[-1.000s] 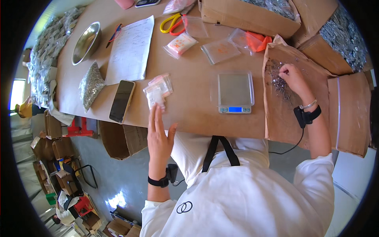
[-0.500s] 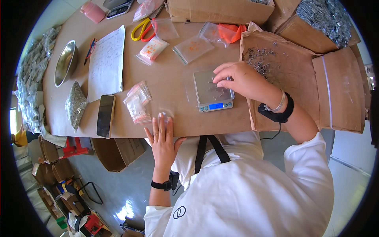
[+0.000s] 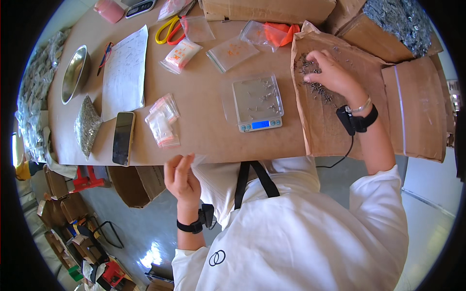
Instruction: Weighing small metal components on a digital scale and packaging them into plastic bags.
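My right hand [image 3: 332, 75] is over a pile of small metal screws [image 3: 318, 91] in a cut-open cardboard box [image 3: 354, 116]. Its thumb and fingers are apart, with the fingertips at the pile. Several more screws lie scattered on the plate of a small digital scale [image 3: 255, 99] to its left, whose display is lit blue. My left hand [image 3: 182, 180] is raised just off the table's near edge, fingers curled. Between them a small clear plastic bag [image 3: 199, 159] seems pinched, mostly hidden. Beyond that hand lies a stack of small zip bags [image 3: 163, 121].
A phone [image 3: 123, 138], a bag of metal pieces [image 3: 87, 127], a written sheet [image 3: 125, 72] and a steel bowl [image 3: 76, 75] occupy the left side. Scissors [image 3: 170, 30], a filled pouch [image 3: 181, 54] and flat zip bags [image 3: 233, 52] lie farther back. Cardboard boxes [image 3: 272, 10] line the far right.
My right hand has moved from the scale to the screw pile, leaving screws spread on the plate. My left hand has lifted off the table toward me, its fingers curling around the small bag.
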`<state>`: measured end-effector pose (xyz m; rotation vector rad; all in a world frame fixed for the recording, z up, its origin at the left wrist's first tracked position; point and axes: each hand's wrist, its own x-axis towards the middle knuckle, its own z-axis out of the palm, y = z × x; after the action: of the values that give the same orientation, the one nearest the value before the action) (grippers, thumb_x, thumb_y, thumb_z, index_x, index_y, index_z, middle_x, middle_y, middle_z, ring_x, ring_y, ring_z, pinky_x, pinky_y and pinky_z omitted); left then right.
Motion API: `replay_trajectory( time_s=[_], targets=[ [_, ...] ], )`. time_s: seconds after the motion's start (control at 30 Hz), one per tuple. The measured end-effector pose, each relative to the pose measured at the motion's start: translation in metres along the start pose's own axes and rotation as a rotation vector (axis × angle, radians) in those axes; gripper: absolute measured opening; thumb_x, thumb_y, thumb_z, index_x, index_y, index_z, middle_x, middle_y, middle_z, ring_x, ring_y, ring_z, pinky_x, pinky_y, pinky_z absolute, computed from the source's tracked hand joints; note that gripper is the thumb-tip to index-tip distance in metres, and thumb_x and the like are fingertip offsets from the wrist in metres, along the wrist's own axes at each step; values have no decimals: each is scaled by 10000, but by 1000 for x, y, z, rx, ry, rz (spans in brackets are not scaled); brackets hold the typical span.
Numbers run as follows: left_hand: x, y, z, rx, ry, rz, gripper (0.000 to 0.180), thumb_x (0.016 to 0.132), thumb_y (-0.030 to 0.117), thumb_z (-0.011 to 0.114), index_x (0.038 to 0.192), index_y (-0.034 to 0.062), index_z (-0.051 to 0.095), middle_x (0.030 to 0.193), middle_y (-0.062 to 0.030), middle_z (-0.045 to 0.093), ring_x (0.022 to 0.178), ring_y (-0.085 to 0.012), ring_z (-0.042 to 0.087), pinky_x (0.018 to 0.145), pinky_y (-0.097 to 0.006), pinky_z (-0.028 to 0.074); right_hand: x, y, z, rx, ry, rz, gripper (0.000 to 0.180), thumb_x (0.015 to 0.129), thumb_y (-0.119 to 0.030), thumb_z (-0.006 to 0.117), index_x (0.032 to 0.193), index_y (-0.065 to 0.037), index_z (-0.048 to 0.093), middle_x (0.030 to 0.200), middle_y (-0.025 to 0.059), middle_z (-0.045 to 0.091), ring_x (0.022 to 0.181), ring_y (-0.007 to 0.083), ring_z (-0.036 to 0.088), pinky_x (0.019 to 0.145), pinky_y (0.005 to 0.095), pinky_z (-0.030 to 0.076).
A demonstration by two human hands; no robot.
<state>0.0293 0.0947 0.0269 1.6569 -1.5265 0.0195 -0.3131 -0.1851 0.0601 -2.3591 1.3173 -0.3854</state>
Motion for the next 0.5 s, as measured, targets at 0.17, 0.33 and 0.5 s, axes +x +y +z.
replay_trajectory(
  time_s=[0.17,0.33,0.5],
  targets=[
    [22,10,-4,40,48,-81,203,907,-103,591,1035,13,699,980,-112,651,857,-233,638,739,-295,508,-4,46,9,4,-155,142,237,813,-83,755,1018,-15,659,1010,168,650,996,329,625,875,390,504],
    [20,8,-4,-12,-14,-182,67,929,-13,640,954,21,692,856,-88,623,751,-207,609,661,-288,478,-7,38,3,-64,-47,124,103,788,-58,751,864,-2,710,873,184,707,857,336,694,788,398,539],
    [17,6,-1,-2,-78,-211,101,844,-11,745,874,37,662,796,-82,601,661,-204,595,587,-309,462,-9,19,-16,-134,10,69,95,806,-57,735,889,-11,735,885,183,717,839,338,701,760,399,544]
  ],
)
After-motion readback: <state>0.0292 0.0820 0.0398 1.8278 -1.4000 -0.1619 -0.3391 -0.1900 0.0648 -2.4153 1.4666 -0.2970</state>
